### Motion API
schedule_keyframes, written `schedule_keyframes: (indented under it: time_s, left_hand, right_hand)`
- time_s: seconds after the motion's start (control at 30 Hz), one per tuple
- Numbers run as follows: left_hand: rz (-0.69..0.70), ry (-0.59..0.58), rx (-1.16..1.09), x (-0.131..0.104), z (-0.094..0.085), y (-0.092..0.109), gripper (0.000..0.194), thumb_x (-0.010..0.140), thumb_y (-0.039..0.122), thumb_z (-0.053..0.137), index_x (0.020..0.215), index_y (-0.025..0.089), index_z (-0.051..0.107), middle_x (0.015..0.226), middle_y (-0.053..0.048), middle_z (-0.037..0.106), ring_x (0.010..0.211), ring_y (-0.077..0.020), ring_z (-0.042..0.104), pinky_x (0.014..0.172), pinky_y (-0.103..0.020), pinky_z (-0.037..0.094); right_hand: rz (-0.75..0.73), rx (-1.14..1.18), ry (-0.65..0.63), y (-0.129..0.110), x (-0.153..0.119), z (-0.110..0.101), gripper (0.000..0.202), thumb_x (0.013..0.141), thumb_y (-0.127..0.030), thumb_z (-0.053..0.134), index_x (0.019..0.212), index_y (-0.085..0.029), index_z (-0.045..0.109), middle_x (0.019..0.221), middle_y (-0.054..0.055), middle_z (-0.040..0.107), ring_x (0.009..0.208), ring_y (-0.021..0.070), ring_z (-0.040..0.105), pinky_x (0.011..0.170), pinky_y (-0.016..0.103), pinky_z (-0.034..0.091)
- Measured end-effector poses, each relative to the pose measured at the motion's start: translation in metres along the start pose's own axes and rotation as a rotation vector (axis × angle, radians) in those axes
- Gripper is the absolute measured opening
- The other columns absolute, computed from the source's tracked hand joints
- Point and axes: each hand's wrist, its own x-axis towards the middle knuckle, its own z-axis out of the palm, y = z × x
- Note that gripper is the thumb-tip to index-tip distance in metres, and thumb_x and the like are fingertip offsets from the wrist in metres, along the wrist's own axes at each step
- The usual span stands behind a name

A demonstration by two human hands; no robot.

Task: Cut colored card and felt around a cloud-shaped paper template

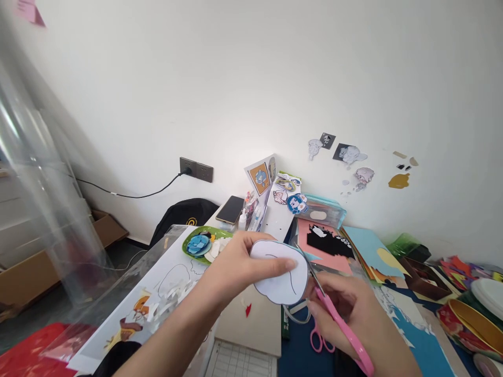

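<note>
My left hand [251,262] pinches a rounded white paper cutout [281,283] with thin black lines drawn on it, the thumb lying on its face. Pink-handled scissors [334,314] are in my right hand [349,309], closed round the handle. The blades run along the cutout's upper right edge, where a narrow bluish sliver of paper sticks out. A thin pale strip loops below the cutout. Beneath my hands lies a cream board [251,330] with a small red scrap [248,310] on it. Another pair of pink scissors [317,340] shows partly below my right hand.
A green tray [186,246] holds blue and white paper pieces. A phone [230,209] lies near the wall. Pink and black paper [328,241], coloured sheets [369,248] and a round tin [467,324] are to the right. White paper scraps [173,306] lie at left.
</note>
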Motion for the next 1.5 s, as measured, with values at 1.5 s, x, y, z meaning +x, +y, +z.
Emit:
schedule_keyframes:
  time_s: [1.5]
  left_hand:
    - [0.108,0.209,-0.305,-0.006,0.023,-0.001,0.02,0.056,0.017,0.075,0.056,0.014,0.056,0.049,0.003,0.051,0.047,-0.0083,0.044,0.045,-0.019,0.036]
  right_hand:
    - [-0.133,0.14,0.278,0.015,0.0,0.036,0.016,0.068,-0.025,0.062,0.083,-0.019,0.064,0.064,0.001,0.053,0.054,0.0166,0.049,0.048,0.026,0.042]
